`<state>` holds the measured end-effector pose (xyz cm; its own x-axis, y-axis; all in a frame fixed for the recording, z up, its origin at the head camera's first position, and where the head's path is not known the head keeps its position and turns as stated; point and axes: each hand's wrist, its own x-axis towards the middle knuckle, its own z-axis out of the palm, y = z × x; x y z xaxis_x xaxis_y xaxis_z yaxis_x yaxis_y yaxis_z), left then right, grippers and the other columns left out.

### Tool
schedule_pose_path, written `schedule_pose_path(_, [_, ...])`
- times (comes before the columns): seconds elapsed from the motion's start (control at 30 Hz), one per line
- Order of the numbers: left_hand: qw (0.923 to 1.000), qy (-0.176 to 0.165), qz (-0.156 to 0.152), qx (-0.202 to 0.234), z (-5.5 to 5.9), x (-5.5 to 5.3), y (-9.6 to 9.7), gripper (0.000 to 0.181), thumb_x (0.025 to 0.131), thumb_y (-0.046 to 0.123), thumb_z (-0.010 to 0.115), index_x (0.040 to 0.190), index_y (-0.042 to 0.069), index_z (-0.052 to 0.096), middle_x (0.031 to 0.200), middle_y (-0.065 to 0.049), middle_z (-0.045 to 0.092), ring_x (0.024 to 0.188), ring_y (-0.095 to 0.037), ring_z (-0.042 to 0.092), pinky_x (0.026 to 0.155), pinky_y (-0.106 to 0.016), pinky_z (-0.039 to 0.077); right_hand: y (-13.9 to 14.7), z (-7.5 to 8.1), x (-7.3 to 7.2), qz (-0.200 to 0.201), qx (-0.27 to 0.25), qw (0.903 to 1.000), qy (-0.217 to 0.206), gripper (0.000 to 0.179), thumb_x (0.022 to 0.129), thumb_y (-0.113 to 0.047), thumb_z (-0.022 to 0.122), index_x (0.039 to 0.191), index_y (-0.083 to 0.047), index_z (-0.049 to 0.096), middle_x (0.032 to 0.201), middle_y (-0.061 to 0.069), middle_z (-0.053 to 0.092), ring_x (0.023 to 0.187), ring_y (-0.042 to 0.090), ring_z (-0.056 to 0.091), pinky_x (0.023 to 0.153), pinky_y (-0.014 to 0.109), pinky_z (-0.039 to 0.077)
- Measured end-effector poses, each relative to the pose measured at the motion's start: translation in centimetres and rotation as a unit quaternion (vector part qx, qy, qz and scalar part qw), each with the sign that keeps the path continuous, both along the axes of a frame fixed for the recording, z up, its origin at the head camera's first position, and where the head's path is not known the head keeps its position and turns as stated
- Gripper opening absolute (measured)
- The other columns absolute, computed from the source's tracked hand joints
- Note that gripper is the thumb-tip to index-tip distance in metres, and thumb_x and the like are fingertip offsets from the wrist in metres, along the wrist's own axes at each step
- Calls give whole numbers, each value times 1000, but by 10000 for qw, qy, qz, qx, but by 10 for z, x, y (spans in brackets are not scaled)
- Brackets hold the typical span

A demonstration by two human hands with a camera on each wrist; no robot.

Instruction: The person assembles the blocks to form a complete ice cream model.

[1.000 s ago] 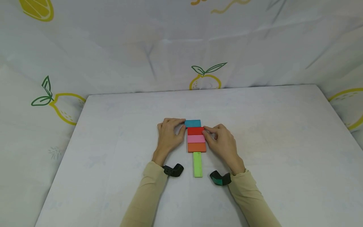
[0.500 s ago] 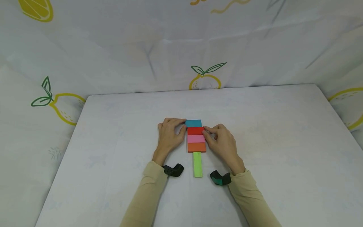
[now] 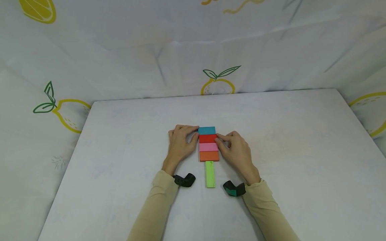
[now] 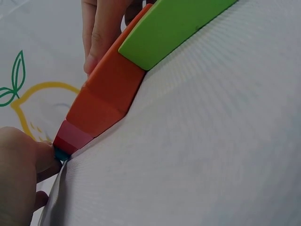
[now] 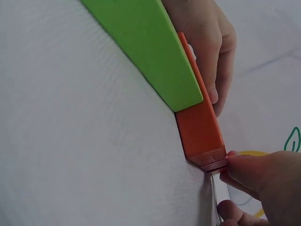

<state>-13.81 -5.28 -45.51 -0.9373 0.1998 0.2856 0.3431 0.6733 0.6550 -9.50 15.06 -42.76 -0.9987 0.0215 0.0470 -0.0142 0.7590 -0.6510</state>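
Observation:
Four-sided flat blocks lie in a column on the white table: blue (image 3: 206, 130) at the far end, then red (image 3: 207, 138), pink (image 3: 208, 147) and orange (image 3: 209, 156). A green block (image 3: 210, 174) stands lengthwise below the orange one, like a stem. My left hand (image 3: 181, 140) holds the blue block's left end between thumb and forefinger. At the red block's right end, my right hand (image 3: 236, 152) grips with thumb and forefinger. In both wrist views the orange block (image 4: 101, 99) and green block (image 5: 150, 52) partly hide the far fingers.
The white tabletop (image 3: 301, 140) stretches out around the blocks. Behind it hangs a white cloth (image 3: 135, 67) printed with lemons. A dark band (image 3: 184, 180) sits at the left wrist and another dark band (image 3: 234, 189) at the right.
The blue block has slid slightly to the right with my left hand and now sits more nearly in line above the red block. My right hand has hardly moved.

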Motion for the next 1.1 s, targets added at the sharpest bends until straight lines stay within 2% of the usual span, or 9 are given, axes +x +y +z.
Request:
schedule_pose_path(0.4, [9999, 11, -51, -145, -1, 0, -2, 32, 95, 18, 64, 126, 16, 74, 122, -4, 75, 117, -27, 58, 98, -51, 34, 0, 0, 0, -6, -16, 10000, 42, 35, 94, -25, 72, 124, -8, 74, 92, 17, 63, 69, 21, 51, 53, 27, 35])
schedule_pose_path(0.63, [9998, -20, -69, -179, 0, 1, -2, 32, 95, 17, 65, 127, 16, 74, 123, -4, 75, 117, -27, 58, 98, -51, 34, -1, -1, 1, -24, -24, 9996, 284, 33, 92, -22, 72, 121, -6, 75, 88, 15, 61, 66, 18, 49, 50, 25, 33])
schedule_pose_path(1.1, [9997, 22, -80, -230, 0, 2, -2, 32, 96, 16, 66, 127, 16, 74, 123, -4, 75, 116, -26, 58, 97, -50, 35, -1, 0, 1, -38, -32, 10000, -10, 34, 94, -25, 71, 124, -9, 74, 92, 17, 62, 68, 20, 50, 52, 27, 34])
